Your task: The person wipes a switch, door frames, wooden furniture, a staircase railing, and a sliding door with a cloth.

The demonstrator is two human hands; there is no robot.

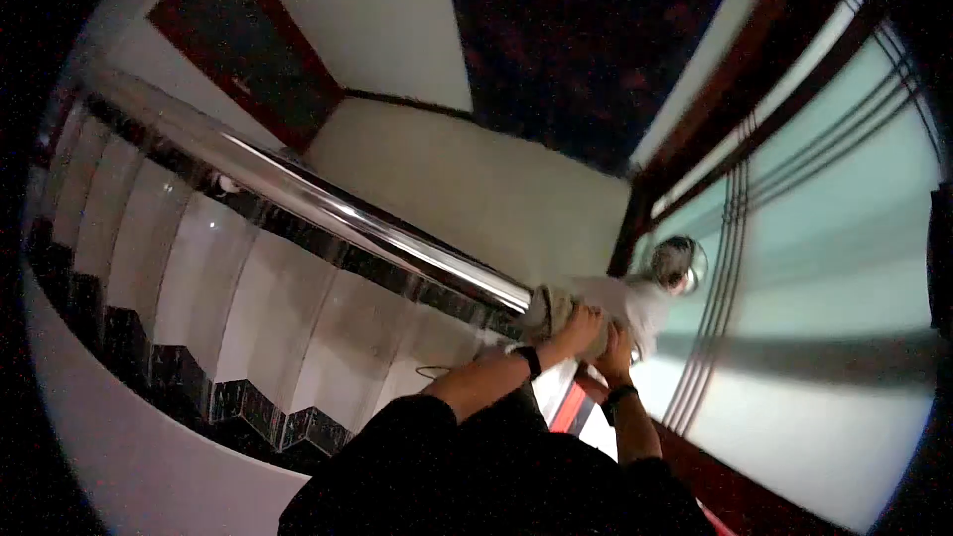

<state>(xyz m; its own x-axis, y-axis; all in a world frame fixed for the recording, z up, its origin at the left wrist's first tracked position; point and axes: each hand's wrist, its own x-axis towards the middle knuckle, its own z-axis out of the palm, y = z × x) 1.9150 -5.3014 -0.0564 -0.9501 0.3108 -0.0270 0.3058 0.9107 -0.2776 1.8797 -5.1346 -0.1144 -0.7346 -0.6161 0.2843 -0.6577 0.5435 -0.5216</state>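
Observation:
A pale greyish cloth (635, 303) is bunched around the lower right end of a shiny metal handrail (397, 243). My left hand (583, 330) has its fingers wrapped on the cloth, just beyond the rail's visible end. Close beside it, on the right, my right hand (614, 355) is closed on the same cloth. Both wrists wear dark bands. A round metallic knob or cap (681, 264) shows past the cloth; its details are blurred.
Pale stair steps (263, 308) with dark jagged edging run along the left below the rail. Beyond are a pale floor (447, 179), a dark-framed door (248, 50) and a large dark panel (586, 30). Frosted glass (824, 268) with dark lines stands at right.

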